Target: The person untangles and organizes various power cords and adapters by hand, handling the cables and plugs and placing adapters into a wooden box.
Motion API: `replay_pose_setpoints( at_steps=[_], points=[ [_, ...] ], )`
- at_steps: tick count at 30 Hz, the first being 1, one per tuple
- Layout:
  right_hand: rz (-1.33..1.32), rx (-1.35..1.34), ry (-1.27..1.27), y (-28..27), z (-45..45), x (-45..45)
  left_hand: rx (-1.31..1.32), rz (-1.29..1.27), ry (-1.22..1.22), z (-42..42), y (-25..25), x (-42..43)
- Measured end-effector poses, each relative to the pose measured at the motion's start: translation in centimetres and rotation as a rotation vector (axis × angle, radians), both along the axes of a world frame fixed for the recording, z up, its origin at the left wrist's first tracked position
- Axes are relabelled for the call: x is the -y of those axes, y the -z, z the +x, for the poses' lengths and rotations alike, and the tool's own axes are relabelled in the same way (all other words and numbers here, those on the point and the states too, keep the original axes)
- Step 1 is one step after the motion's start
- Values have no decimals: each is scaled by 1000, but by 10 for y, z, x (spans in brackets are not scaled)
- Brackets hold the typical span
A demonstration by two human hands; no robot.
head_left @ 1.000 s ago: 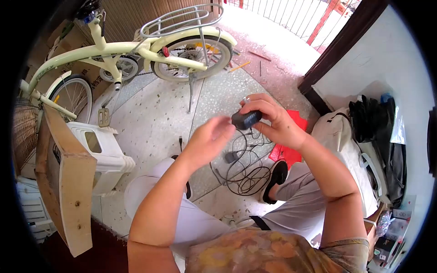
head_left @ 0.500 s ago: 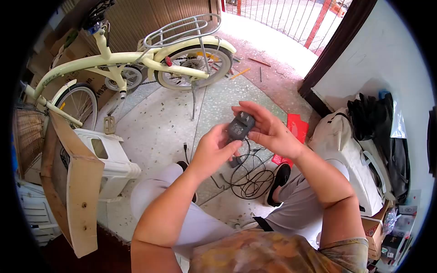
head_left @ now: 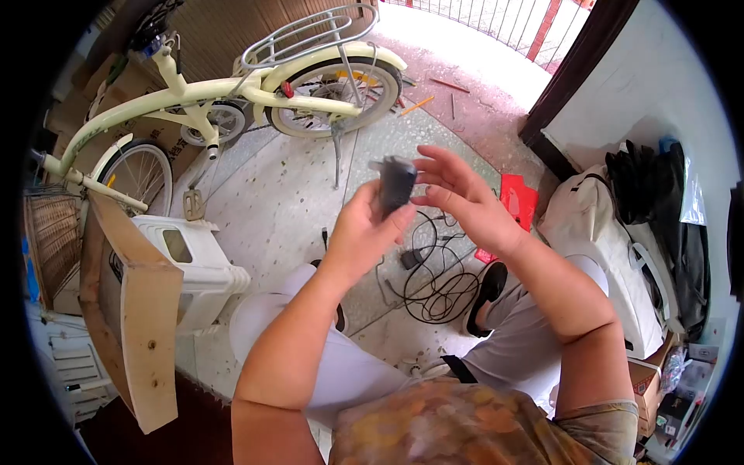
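Note:
My left hand [head_left: 360, 236] is closed around a dark grey power adapter [head_left: 397, 186], which is slightly smeared by motion. Pale prongs seem to stick out at its upper left. Beside it, my right hand [head_left: 473, 205] has its fingers spread, with the fingertips close to the adapter's right side; whether they touch it I cannot tell. Below both hands, a tangle of black cable [head_left: 434, 302] lies on the floor between my feet. A small black plug block [head_left: 411, 259] rests at the tangle's upper left.
A pale yellow bicycle [head_left: 225, 89] stands ahead on the left. Nearer are a white plastic stool [head_left: 190, 248] and a wooden board [head_left: 151, 341]. Red papers [head_left: 515, 203] lie right of the cables. A white bag [head_left: 597, 248] leans by the wall. Several pencil-like sticks [head_left: 417, 105] lie near the doorway.
The adapter has been turned upright in my left hand. My right hand has loosened from it and its fingers have spread. The view has shifted slightly.

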State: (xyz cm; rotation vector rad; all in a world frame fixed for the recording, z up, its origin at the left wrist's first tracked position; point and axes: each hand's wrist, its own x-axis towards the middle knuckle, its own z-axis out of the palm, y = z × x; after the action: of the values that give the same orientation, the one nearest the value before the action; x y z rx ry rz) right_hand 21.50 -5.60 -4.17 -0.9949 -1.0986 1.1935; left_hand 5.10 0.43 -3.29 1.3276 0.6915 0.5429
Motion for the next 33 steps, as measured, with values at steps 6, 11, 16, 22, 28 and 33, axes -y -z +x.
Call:
replay_pose_setpoints(
  at_steps=[6,11,16,22,28,33],
  points=[
    [-185,16,-384,34,-28,11,267,-214,-1,-10,-3,-14],
    [-358,153,-806,44,-40,19,504,-238,-199,-32,-12,-47],
    [-382,547,-705,58,-7,21,757,-172,-542,-86,-27,-88],
    [-391,808,-486,111,74,26,812,-86,-687,-150,-37,-104],
    [-371,1132,-300,121,119,42,755,33,-795,-184,-40,-106],
    [215,1496,203,63,101,24,465,153,-1062,-150,-50,-90]
  ],
)
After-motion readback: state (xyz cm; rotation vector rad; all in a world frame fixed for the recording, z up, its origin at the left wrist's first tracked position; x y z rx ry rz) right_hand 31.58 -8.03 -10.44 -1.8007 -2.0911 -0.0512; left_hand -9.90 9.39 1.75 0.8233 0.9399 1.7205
